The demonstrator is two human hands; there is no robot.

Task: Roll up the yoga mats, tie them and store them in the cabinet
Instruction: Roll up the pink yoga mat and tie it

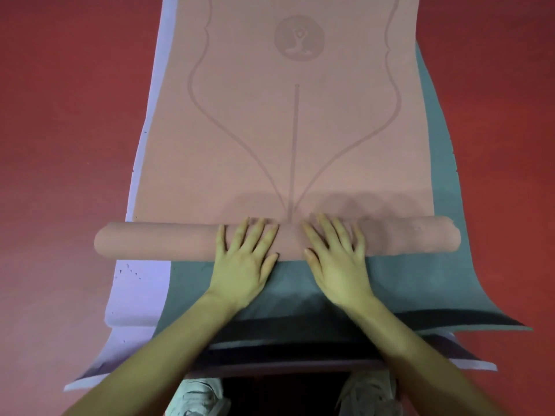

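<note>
**Here: pink mat partly rolled, both palms flat on the roll**

Pressed down side by side on the rolled end of the pink mat (279, 130), near the middle of the roll (156, 240). Left hand (244, 259) spread flat, fingers straight and fanned across the top of the roll, thumb lying along its near edge. Right hand (338, 259) set the same way just beside it, fingers straight, nothing gripped or pinched by either. Stretched crosswise under both palms, with its ends reaching well out to each side. Lay unrolled beyond the fingertips, printed with a round emblem. Rested on a grey-green mat (405, 280), itself on a lilac mat (141, 283), over a red floor (60, 115). Pale shoes (198, 397) showed at the bottom edge.
</note>
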